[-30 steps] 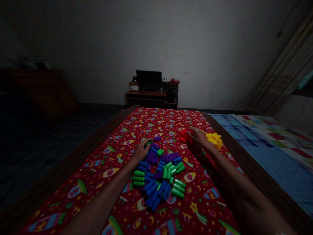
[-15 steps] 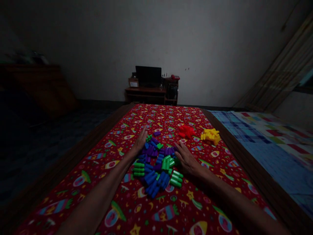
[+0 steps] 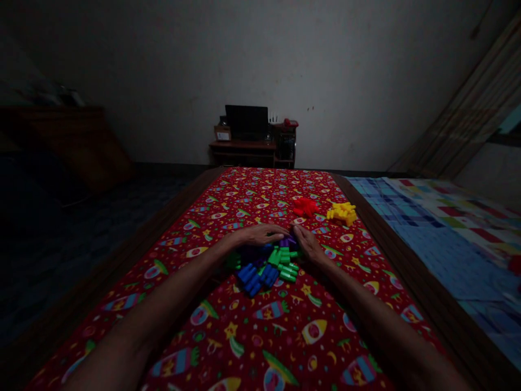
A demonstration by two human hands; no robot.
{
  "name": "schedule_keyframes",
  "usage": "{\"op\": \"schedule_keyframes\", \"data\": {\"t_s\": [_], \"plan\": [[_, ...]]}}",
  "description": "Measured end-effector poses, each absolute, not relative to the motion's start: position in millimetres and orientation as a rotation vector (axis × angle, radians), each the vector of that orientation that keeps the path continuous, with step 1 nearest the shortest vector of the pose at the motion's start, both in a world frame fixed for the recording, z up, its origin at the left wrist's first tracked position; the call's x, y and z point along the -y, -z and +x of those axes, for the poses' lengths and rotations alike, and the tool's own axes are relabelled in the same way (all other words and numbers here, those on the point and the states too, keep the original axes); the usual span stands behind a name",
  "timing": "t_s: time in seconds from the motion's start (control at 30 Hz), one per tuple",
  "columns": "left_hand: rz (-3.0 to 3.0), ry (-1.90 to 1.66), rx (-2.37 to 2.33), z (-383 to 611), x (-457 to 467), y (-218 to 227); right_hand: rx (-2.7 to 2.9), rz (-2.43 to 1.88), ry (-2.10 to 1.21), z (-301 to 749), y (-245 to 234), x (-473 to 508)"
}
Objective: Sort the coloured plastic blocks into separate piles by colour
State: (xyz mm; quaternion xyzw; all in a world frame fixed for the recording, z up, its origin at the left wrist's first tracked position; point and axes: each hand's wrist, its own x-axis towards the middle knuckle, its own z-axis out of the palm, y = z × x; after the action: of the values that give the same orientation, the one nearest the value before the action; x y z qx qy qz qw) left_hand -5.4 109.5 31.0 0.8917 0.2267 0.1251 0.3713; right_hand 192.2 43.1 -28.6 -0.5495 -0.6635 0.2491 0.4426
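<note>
A mixed heap of plastic building blocks lies on the red patterned cloth, with green blocks, blue blocks and purple blocks. Across the far side of the heap stretches my left hand, its fingers extended to the right and covering part of the blocks. My right hand rests along the heap's right edge, fingers straight and pointing forward. The fingertips of both hands are close together near the purple blocks. Neither hand grips a block.
Beyond my right hand sit a pile of red blocks and a pile of yellow blocks. A desk with a black monitor stands against the far wall. A wooden cabinet is at the left, and a blue patchwork cover lies at the right.
My left hand has swung from the heap's left side across its far side toward my right hand. The heap is now more compact. The view has shifted slightly.
</note>
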Motion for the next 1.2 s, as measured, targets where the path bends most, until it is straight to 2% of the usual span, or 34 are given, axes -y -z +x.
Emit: {"op": "schedule_keyframes", "data": {"t_s": [0.27, 0.47, 0.73, 0.9, 1.03, 1.1, 1.2], "plan": [[2.659, -0.702, -1.08, -54, -30, -19, 1.864, -1.243, -0.679, 186, 18, -18], [3.075, -0.519, -0.788, -18, 38, 1, 1.661, -1.282, -0.841, 176, 20, -30], [3.106, -0.536, -0.907, -24, 5, 5, 1.443, -1.486, -0.525, 253, 15, -15], [3.068, -0.568, -1.022, -31, 5, 7, 1.369, -1.684, -0.149, 311, 17, 4], [3.015, -0.7, -1.162, -31, 9, 10, 1.398, -1.645, 0.126, 311, 11, 8], [3.014, -0.724, -1.215, -30, 9, 11, 1.485, -1.563, 0.095, 288, 5, 6], [3.047, -0.704, -1.227, -30, 9, 12, 1.746, -1.46, -0.137, 236, -1, 2]]}}
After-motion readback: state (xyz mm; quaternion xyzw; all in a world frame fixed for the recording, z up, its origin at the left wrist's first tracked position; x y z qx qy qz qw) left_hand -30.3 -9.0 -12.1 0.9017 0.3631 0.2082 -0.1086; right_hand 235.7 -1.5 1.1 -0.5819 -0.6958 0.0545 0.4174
